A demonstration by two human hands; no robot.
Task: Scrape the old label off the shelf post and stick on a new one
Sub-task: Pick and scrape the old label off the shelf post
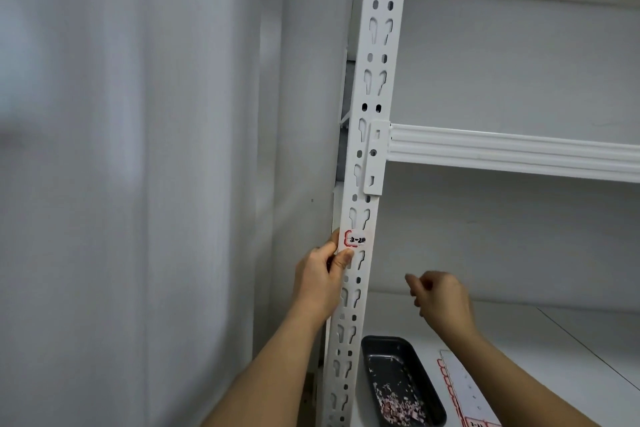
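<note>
Two hands work the shelf post: the left hand curls its fingers round it, thumb beneath the red-edged label to steady it, while the right hand hovers loosely curled, apparently empty.

One head-worn view, close to the shelf post, faces forward and slightly upward.

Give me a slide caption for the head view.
Left hand pinches label on shelf post; right hand nearby.
</note>
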